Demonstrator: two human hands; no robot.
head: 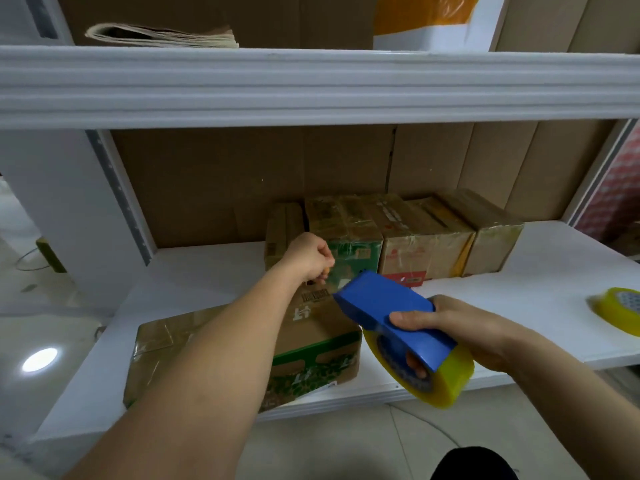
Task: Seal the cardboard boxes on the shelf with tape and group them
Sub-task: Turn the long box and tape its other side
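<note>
My right hand (460, 329) grips a blue tape dispenser (391, 313) with a yellowish tape roll (440, 382) on it, held above the shelf's front edge. My left hand (310, 256) reaches forward with fingers curled, pinching the clear tape end just ahead of the dispenser's nose. Below my left forearm a brown and green cardboard box (311, 344) lies near the front of the white shelf (540, 299). A row of several taped boxes (415, 237) stands side by side at the back of the shelf.
A spare roll of yellowish tape (620, 310) lies on the shelf at the far right. The white upper shelf beam (311, 84) hangs overhead, with folded paper (166, 34) and cardboard on top. Cardboard sheets line the back wall. The floor shows below.
</note>
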